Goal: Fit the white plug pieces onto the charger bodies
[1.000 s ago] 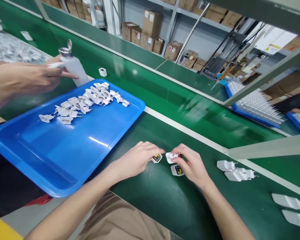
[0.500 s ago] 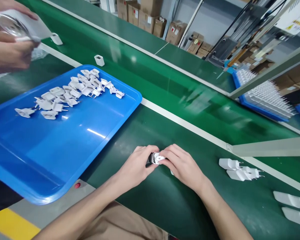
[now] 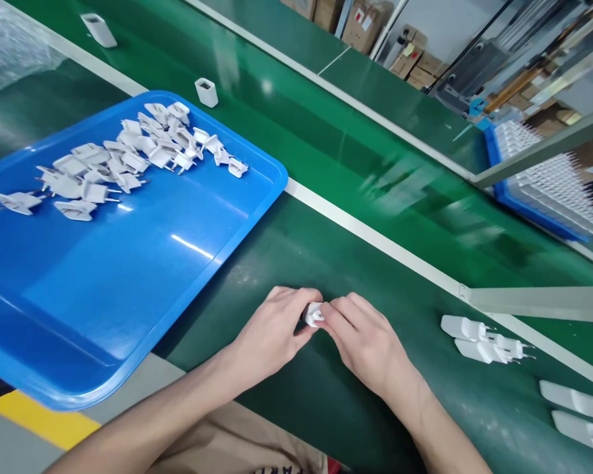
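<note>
Near the bench's front edge, my left hand (image 3: 279, 326) is closed around a small white plug piece (image 3: 313, 315). My right hand (image 3: 368, 336) pinches the same piece from the right, its fingertips touching my left hand's. Most of the piece is hidden by the fingers. To the left, a blue tray (image 3: 143, 276) holds a heap of white plug parts (image 3: 128, 148) with metal pins. Several white assembled plugs (image 3: 464, 327) lie on the green bench to the right, with two more plugs (image 3: 573, 399) closer to the right edge.
Beyond the tray, two hollow white housings (image 3: 206, 92) stand on the green belt (image 3: 326, 141). A metal post (image 3: 543, 301) juts in at the right. A far blue tray (image 3: 538, 214) holds rows of pinned plugs. Clear plastic (image 3: 12, 46) lies upper left.
The view has shifted, and the other person's hands at the upper left have gone out of sight. My fingers have closed further over the white piece, and its dark part is now mostly hidden.
</note>
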Motion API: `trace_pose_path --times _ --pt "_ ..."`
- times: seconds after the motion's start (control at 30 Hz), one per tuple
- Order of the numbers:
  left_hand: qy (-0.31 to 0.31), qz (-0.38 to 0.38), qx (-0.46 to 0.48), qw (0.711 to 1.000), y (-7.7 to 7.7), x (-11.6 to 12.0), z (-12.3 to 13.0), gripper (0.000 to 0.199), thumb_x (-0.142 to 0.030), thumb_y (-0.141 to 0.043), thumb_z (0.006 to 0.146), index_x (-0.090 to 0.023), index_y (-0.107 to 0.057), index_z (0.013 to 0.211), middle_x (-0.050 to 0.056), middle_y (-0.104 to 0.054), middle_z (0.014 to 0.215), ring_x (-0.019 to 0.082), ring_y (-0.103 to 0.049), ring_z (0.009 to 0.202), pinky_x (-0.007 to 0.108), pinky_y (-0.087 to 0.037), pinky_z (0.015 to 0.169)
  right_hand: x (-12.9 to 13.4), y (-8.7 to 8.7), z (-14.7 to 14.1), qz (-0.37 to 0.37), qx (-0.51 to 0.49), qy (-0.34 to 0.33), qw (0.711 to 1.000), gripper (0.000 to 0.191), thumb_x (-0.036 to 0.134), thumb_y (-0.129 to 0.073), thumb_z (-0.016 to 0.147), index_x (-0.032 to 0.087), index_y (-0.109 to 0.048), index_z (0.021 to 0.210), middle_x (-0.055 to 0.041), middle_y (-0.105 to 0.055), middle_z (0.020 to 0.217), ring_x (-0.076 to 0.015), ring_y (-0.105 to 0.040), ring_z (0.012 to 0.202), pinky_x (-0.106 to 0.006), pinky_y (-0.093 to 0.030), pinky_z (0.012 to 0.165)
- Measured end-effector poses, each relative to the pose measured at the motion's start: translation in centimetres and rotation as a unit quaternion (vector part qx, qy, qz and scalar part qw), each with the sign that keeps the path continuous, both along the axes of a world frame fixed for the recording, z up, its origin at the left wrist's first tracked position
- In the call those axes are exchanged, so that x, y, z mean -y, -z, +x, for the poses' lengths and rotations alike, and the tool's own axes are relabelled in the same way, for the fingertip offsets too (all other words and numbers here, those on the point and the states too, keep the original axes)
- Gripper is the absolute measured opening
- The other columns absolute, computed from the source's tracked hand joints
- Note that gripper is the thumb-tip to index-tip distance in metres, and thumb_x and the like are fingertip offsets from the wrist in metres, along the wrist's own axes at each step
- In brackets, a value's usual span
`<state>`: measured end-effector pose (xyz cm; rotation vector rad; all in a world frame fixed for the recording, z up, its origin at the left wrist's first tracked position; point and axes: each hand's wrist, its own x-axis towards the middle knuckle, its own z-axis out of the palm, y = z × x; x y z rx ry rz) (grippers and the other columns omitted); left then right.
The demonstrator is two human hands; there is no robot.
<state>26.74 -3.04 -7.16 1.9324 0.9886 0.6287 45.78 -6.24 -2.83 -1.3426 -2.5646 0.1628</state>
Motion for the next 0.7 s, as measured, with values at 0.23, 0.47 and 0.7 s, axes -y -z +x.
trace_pose_path --times 0.23,0.47,0.7 --pt "-0.007 -0.018 0.0 1.0 -0.2 0.0 0.0 0.022 -0.015 -0.061 0.089 -0.026 -0.06 0.108 0.001 -0.073 0.109 0.02 -0.068 0.096 0.035 -0.05 0.091 0.5 0.3 -0.6 0.066 0.043 0.016 0.997 0.023 0.01 -0.045 0.103 0.017 -0.063 0.09 -0.0042 -0.059 0.081 -0.0173 -0.044 0.072 -0.034 -0.038 0.067" --pt "-0.019 -0.033 -0.032 0.999 -0.8 0.2 0.3 0.022 -0.019 -0.066 0.089 -0.025 -0.061 0.109 0.002 -0.073 0.112 0.023 -0.068 0.1 0.037 -0.053 0.093 0.6 0.6 -1.5 0.142 0.054 0.011 0.988 0.028 0.011 -0.042 0.103 0.019 -0.059 0.083 -0.0031 -0.053 0.075 -0.0179 -0.043 0.069 -0.033 -0.034 0.066" --pt "0.012 0.121 -0.078 0.989 -6.0 1.2 -5.6 0.064 -0.039 -0.065 0.094 -0.024 -0.037 0.15 0.012 -0.055 0.149 0.027 -0.053 0.137 0.046 -0.046 0.113 -1.4 -0.7 4.3 0.221 0.048 0.059 0.972 0.04 0.032 -0.034 0.109 0.023 -0.053 0.075 -0.0023 -0.054 0.069 -0.0187 -0.052 0.064 -0.033 -0.04 0.06"
